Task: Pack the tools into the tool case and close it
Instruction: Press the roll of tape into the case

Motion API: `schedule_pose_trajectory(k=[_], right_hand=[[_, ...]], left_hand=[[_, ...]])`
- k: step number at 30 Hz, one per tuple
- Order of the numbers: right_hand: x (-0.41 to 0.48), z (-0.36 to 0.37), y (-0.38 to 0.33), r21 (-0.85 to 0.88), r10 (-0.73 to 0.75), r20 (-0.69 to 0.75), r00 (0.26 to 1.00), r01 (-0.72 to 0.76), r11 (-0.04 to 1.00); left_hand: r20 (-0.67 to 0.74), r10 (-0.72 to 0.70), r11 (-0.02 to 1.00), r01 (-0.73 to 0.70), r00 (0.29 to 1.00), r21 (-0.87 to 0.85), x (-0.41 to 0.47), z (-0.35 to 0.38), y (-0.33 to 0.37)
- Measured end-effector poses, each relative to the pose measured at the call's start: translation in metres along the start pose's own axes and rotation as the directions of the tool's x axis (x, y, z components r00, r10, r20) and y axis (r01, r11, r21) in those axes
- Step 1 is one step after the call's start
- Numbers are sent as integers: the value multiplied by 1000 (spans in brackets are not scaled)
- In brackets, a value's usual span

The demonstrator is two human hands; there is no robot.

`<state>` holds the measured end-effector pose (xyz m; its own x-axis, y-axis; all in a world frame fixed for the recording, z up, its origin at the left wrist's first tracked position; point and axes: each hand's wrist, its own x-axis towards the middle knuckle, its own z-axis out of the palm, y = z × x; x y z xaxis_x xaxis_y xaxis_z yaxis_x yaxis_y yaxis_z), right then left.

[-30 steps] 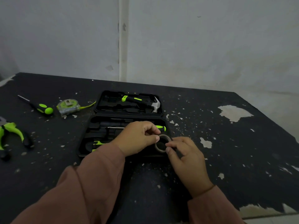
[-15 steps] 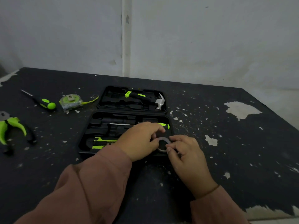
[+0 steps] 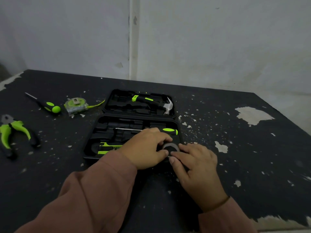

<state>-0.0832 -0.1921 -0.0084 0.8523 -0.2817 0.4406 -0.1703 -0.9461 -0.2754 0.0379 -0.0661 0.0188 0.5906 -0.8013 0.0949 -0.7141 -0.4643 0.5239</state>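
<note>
An open black tool case (image 3: pixel 99 130) lies on the dark table. Its far half holds a hammer (image 3: pixel 156 103). The near half holds a screwdriver (image 3: pixel 168 131) and a green utility knife (image 3: pixel 109 147). My left hand (image 3: pixel 148 148) and my right hand (image 3: pixel 198 165) both pinch a dark roll of tape (image 3: pixel 170 147), which sits low in the case's near right corner. Outside the case, to the left, lie green pliers (image 3: pixel 15 133), a small screwdriver (image 3: pixel 45 105) and a tape measure (image 3: pixel 76 105).
The black table (image 3: pixel 235 148) has chipped paint, with pale patches on the right. A grey wall rises right behind the table's far edge. The table's right edge slants close to my right arm.
Both hands have lowered the roll of tape from just above the case's front edge down into its near right corner. The camera has tilted slightly.
</note>
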Motion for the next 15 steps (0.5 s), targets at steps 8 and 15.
schedule_pose_trajectory(k=[8,15], right_hand=[[2,-9,-9,-120,-17,87,996,27,992],[7,-12,-15,-220,-17,192,981,60,974]], left_hand=[[36,-32,990,27,999,136,0,-1,10],[5,-33,965,30,999,261,2,0,18]])
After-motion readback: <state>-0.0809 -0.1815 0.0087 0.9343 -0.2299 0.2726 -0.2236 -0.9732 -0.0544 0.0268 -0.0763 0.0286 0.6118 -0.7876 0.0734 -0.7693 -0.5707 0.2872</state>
